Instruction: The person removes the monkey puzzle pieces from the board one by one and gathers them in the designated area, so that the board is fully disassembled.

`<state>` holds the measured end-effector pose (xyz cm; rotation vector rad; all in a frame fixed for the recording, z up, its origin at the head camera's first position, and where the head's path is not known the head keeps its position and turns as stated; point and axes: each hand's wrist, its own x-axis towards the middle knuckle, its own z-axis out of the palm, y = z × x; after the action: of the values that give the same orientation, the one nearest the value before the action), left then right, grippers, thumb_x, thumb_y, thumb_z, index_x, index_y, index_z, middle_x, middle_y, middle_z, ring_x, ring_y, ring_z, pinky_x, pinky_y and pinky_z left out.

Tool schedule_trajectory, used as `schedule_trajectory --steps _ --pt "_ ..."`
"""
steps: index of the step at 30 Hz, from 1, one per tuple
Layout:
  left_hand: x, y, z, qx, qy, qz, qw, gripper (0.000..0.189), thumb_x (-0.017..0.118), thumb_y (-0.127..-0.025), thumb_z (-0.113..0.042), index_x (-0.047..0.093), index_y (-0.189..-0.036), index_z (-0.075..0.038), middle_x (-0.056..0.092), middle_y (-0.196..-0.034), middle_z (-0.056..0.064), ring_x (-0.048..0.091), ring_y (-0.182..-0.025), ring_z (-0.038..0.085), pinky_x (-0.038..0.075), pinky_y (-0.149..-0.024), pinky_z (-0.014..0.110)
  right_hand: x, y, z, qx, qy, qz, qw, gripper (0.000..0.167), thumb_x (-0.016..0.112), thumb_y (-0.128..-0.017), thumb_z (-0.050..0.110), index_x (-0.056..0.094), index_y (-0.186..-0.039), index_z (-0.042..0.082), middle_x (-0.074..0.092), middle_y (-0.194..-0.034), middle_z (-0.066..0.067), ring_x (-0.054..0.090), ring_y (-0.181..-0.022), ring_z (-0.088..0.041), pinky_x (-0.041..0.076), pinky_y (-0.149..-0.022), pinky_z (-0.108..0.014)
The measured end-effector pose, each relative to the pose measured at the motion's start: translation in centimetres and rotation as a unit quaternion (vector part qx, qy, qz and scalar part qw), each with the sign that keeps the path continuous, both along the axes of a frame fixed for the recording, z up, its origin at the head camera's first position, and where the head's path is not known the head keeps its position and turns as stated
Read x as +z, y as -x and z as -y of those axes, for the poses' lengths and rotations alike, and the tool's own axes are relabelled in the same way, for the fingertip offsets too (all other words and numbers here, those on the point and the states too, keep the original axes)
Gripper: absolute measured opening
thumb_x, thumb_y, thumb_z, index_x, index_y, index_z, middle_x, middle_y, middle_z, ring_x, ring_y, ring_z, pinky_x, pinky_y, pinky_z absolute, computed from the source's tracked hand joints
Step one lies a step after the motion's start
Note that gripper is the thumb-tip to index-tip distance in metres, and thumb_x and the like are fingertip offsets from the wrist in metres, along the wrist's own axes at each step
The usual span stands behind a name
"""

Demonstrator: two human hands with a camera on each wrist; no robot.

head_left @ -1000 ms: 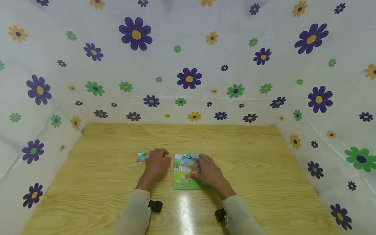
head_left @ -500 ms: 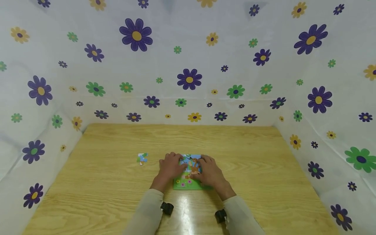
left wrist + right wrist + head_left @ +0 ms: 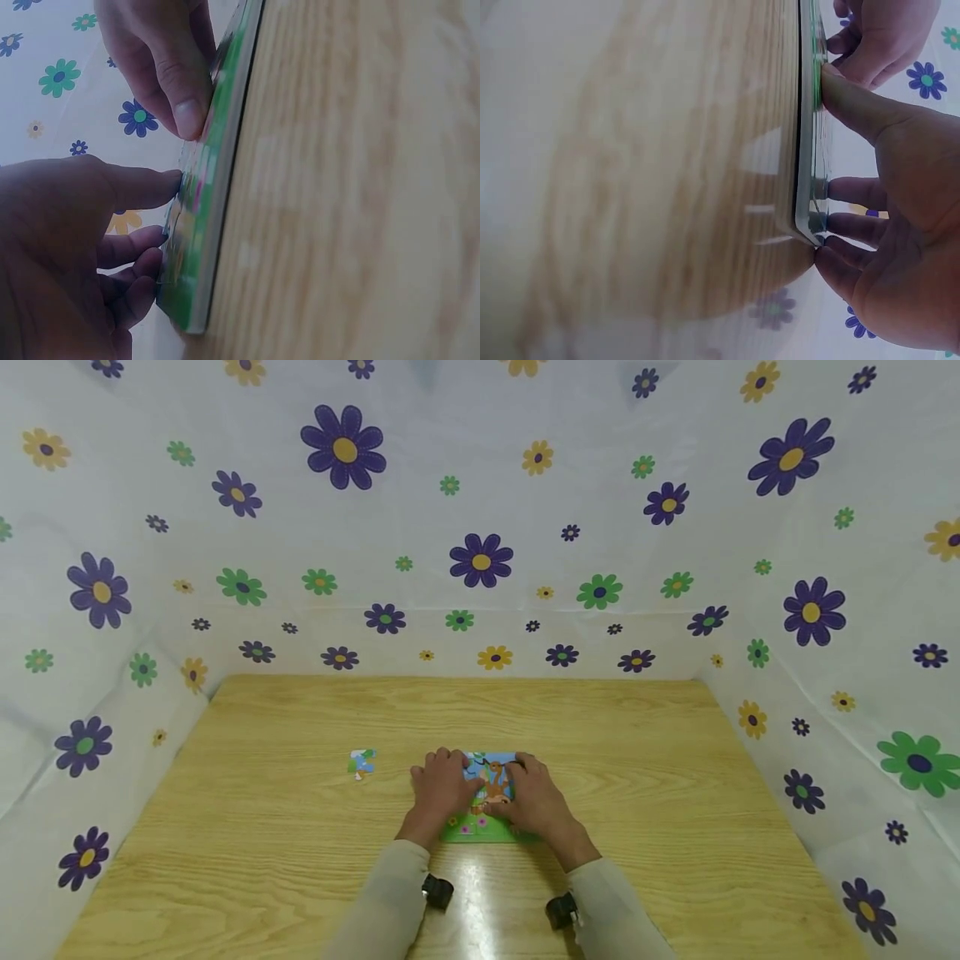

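Note:
A square picture puzzle [image 3: 493, 781] with a brown deer, blue sky and green border lies on the table before me. My left hand [image 3: 440, 783] covers its left part. In the left wrist view, the left thumb and fingertips [image 3: 163, 238] rest on the puzzle's face, spread apart. My right hand [image 3: 534, 793] lies over its right part; in the right wrist view the thumb [image 3: 838, 79] touches the top while the other fingertips come down along the far edge and corner. Both hands hide the puzzle's sides. One loose puzzle piece [image 3: 362, 763], blue and green, lies to the left.
The wooden table [image 3: 637, 735] reaches back to a white cloth [image 3: 420, 510] printed with purple, green and yellow flowers, which also hangs at both sides. Black wrist cameras sit on the left sleeve [image 3: 386, 893] and the right sleeve [image 3: 615, 902].
My left hand has moved right, from beside the loose piece onto the puzzle's left part, settling there over the last half second. The right hand stays nearly still; the loose piece keeps its place.

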<state>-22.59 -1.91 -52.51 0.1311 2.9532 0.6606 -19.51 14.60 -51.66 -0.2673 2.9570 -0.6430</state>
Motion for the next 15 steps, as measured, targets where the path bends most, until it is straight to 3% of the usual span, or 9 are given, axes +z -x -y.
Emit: schedule_trajectory --steps 15 --pt "0.02 -0.19 -0.34 0.016 -0.021 -0.005 0.9996 0.037 0.069 -0.087 -0.045 0.060 -0.108 -0.016 0.057 -0.116 0.009 0.051 -0.106 0.030 0.035 -0.088 0.055 0.18 -0.08 0.06 -0.008 -0.019 0.005 0.9998 0.080 0.073 -0.079 0.054 0.050 -0.136 0.002 0.041 -0.148 -0.015 0.038 -0.137 -0.037 0.044 -0.102 -0.051"
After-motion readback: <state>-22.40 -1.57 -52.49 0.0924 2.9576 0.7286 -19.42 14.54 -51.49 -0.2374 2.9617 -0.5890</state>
